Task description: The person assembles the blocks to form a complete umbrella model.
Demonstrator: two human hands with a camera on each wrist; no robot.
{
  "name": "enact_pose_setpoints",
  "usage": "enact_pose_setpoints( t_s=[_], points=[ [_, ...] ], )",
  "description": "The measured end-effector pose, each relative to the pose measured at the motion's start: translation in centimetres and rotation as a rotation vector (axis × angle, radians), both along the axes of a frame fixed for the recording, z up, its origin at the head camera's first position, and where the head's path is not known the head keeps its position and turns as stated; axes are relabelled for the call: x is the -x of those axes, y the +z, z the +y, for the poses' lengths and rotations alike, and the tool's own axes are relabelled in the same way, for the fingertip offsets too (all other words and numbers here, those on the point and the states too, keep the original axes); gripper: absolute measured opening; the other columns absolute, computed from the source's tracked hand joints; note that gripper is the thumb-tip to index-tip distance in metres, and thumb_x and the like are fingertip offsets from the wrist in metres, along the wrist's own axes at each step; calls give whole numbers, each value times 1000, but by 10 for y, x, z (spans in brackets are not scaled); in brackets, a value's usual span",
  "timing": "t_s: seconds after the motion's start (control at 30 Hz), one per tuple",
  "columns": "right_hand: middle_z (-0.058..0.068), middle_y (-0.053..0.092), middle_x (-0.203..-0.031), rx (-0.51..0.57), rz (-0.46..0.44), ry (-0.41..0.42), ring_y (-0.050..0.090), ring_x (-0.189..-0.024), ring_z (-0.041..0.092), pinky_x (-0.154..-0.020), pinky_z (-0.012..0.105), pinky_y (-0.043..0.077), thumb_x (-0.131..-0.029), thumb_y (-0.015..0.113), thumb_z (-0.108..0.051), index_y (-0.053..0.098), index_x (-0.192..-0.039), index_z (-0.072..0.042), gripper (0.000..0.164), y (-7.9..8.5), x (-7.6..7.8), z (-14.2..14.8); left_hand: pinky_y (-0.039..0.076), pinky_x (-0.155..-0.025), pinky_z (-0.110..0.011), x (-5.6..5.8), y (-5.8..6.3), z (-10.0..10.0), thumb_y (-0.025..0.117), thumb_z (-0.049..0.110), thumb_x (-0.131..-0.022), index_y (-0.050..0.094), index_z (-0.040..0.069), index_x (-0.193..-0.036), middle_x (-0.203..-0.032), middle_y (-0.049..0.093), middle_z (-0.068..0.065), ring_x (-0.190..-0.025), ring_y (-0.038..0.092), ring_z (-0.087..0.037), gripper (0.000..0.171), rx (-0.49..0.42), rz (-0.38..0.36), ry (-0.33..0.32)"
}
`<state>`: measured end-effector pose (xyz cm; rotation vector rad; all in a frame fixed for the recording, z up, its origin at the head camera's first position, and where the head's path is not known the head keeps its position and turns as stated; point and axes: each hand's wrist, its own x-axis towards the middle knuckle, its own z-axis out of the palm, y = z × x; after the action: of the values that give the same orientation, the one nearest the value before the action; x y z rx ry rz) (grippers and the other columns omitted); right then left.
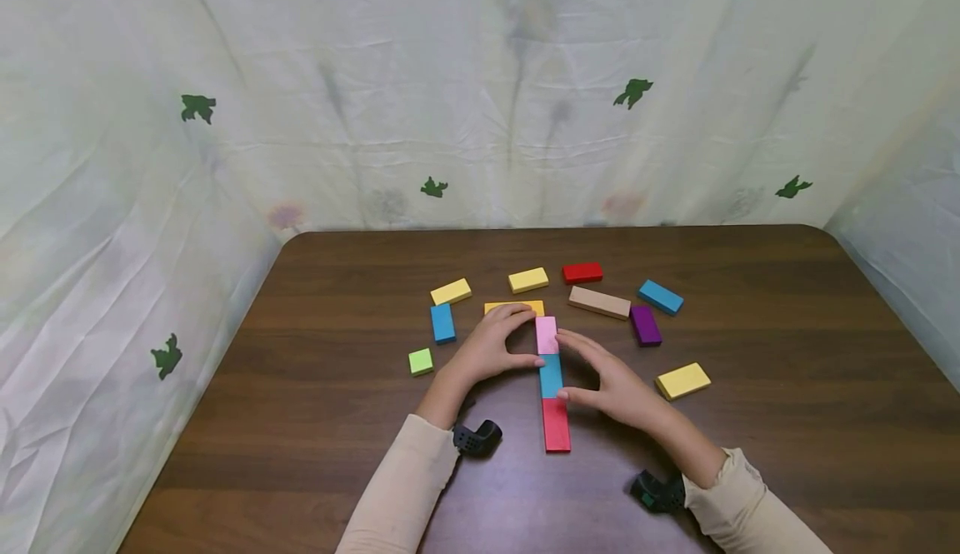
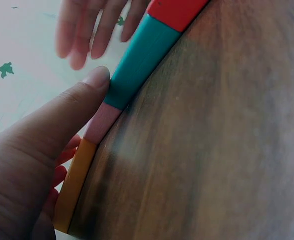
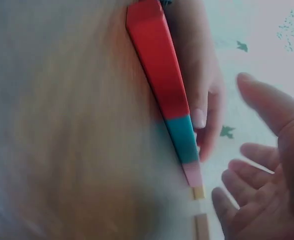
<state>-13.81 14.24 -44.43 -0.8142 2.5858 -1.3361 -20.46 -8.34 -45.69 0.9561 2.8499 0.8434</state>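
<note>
A pink block [image 1: 547,335], a blue block [image 1: 551,376] and a red block [image 1: 556,425] lie end to end in a line on the table. Across the far end of this line lies an orange block [image 1: 514,307], partly covered by fingers. My left hand [image 1: 491,346] spans that corner: its fingers reach over the orange block, and its thumb rests at the left side of the blue block [image 2: 142,60]. On the other side, my right hand [image 1: 611,383] is spread with fingertips near the pink block and its thumb by the blue one. It holds nothing.
Scattered around the line are several blocks, among them a green cube [image 1: 421,361], a blue block [image 1: 443,323], a beige block [image 1: 599,302], a purple block [image 1: 645,326] and a yellow block [image 1: 682,381]. A pale patterned cloth [image 1: 480,121] hangs behind the wooden table [image 1: 300,421].
</note>
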Motion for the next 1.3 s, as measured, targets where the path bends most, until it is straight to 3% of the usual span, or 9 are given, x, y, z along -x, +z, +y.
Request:
enact_pose_setpoints(
  t_s=[0.27,0.53,0.83,1.07,1.3],
  points=[
    [5,38,-137,3,35,-102,34,-125,25,-95,51,31,-77,70,-35,36,-137,-14,73,18,9,3,32,-98,-37,0,-1,-1,70,52,-70,48,13,-130,-132,41,-2,-122,33,-18,76,-8,-4,-2],
    [7,42,-134,43,136,-137,35,-124,25,-95,49,32,-76,73,-23,39,-135,-7,70,29,24,8,31,-98,-36,1,-2,0,69,53,-70,47,13,-130,-132,41,-2,-121,34,-17,76,-5,-8,0],
    [10,44,-131,16,186,-233,40,-119,29,-92,50,36,-76,71,-28,42,-132,-9,66,19,43,16,31,-98,-35,1,-3,1,69,54,-69,48,14,-130,-133,40,-1,-122,33,-17,76,6,-9,5],
    [12,47,-128,12,239,-278,41,-118,29,-92,49,36,-75,73,-23,44,-130,-6,65,8,56,22,31,-98,-34,0,-2,0,68,55,-69,47,15,-131,-133,40,0,-122,32,-15,77,8,-18,7],
    [15,43,-131,-34,200,-301,39,-119,30,-94,49,33,-77,72,-21,39,-132,-3,67,4,67,27,31,-98,-36,0,-1,0,69,55,-70,47,14,-131,-133,40,-1,-122,32,-17,76,5,-16,3]
  ],
)
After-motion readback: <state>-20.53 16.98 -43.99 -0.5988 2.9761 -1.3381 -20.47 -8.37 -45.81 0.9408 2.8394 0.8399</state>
